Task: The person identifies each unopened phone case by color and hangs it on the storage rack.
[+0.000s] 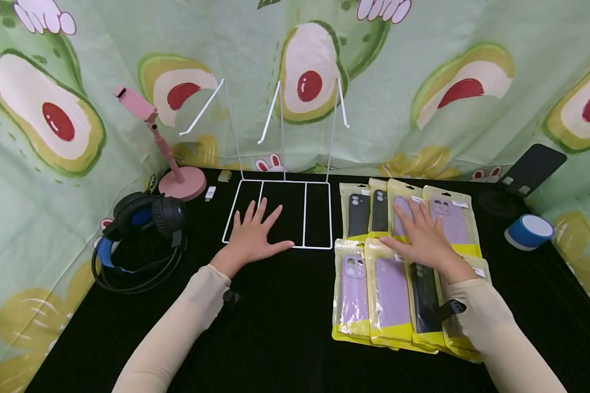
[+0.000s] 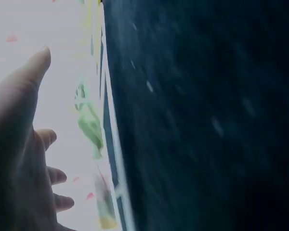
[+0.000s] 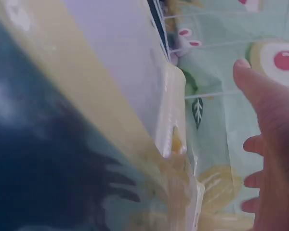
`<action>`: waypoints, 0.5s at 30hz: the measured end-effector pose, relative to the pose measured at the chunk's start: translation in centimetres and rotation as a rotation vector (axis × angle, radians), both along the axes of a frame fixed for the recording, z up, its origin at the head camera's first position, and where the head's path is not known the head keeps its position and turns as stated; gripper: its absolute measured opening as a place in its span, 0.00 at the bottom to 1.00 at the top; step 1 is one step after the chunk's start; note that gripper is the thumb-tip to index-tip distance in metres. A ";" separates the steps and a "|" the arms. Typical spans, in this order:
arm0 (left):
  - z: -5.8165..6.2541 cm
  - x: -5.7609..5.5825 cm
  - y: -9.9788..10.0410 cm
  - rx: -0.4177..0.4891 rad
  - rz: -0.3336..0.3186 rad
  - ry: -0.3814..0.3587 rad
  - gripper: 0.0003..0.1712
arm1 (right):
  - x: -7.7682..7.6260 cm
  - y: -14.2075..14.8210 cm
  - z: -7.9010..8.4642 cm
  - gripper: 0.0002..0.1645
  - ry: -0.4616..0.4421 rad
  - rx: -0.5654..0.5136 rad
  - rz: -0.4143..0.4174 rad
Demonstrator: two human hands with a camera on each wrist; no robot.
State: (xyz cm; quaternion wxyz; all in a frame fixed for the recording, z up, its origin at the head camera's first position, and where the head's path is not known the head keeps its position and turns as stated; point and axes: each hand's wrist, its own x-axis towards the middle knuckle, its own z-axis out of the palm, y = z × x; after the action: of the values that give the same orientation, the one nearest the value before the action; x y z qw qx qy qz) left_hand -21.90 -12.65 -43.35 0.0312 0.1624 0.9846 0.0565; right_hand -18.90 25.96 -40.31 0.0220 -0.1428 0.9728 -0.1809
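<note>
My left hand (image 1: 248,237) is spread, palm down, over the front left of a white wire display rack (image 1: 305,218) with three hooked arms. In the left wrist view its fingers and thumb are extended, with nothing held, near a rack bar (image 2: 116,154). Two rows of phone cases in clear bags with yellow ends lie to the right. They include a lilac case (image 1: 392,295), a black case (image 1: 425,297) and a dark grey case (image 1: 359,213). Above the middle of these bags my right hand (image 1: 425,240) has its fingers spread, gripping nothing.
Black headphones (image 1: 169,215) lie at the left, near a pink stand (image 1: 184,183). A white USB stick (image 1: 210,193) and a small box (image 1: 224,176) sit beside the stand. At the right are a black phone stand (image 1: 533,166) and a blue-and-white cylinder (image 1: 528,232). A patterned curtain hangs behind.
</note>
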 end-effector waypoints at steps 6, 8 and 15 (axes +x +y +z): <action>-0.7 -0.7 -3.1 0.139 0.087 -0.142 0.58 | -0.4 2.1 0.8 0.49 -0.089 -0.273 -0.092; -0.9 -0.9 -4.1 0.185 0.116 -0.190 0.59 | -0.6 3.1 1.1 0.48 -0.108 -0.315 -0.158; -1.6 -1.6 -6.1 0.267 0.152 -0.315 0.63 | -1.0 7.8 1.0 0.52 -0.221 -0.299 -0.441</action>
State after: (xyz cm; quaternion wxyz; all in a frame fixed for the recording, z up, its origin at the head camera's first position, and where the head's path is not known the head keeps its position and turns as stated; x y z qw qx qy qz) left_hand -23.53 -18.75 -44.93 0.1584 0.0798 0.9607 0.2134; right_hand -19.93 33.78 -39.31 0.0670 0.0909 0.9347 -0.3370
